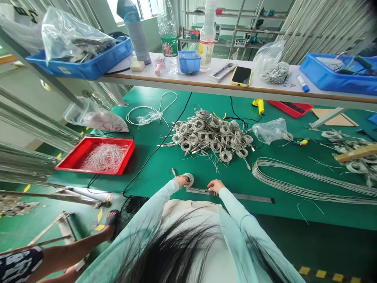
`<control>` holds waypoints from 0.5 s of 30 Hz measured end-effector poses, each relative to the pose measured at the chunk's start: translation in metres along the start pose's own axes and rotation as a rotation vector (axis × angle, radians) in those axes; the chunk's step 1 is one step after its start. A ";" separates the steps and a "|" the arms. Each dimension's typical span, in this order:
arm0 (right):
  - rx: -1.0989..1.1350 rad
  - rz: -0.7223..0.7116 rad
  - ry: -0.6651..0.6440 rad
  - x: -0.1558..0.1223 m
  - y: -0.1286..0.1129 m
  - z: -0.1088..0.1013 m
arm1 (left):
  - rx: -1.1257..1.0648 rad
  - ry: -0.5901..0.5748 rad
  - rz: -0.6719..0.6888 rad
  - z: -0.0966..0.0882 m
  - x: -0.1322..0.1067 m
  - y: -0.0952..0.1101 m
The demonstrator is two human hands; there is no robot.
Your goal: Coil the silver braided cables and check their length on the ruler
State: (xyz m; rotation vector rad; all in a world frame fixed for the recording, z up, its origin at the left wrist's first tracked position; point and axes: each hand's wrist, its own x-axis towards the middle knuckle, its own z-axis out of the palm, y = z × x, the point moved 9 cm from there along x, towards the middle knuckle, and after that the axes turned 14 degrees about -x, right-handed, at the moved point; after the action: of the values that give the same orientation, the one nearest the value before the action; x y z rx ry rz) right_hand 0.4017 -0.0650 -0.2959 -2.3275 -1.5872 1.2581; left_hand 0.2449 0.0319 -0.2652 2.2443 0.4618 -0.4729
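Observation:
My left hand [181,181] is closed on a small coil of grey-white cable [190,179] near the front edge of the green table. A connector [173,172] on that cable sticks out beyond the fingers, to the upper left. Below and between my hands, a length of the cable lies along a steel ruler [253,197]. Over the ruler, my right hand [216,186] has its fingers pinched together close to the cable's end. What sits between those fingertips is too small to make out. A large heap of similar coiled cables [210,133] lies just ahead.
On the left stands a red tray [96,171] of thin white strips. Long looped cables [282,186] spread to the right. A shelf [176,81] crosses above the table, carrying blue bins, bottles and a phone [241,76]. Another person's leg [73,251] shows at lower left.

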 end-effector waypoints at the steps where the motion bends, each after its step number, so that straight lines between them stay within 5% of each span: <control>1: 0.001 0.010 -0.018 -0.001 0.002 0.000 | 0.011 -0.012 -0.011 0.001 0.000 0.000; 15: 0.088 0.044 -0.075 -0.001 0.014 0.004 | 0.073 -0.061 -0.042 0.003 0.002 0.001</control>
State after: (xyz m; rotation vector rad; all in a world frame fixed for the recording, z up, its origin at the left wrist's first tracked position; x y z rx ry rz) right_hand 0.4091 -0.0734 -0.3045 -2.2993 -1.4765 1.4105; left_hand 0.2463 0.0295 -0.2677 2.2872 0.4678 -0.5874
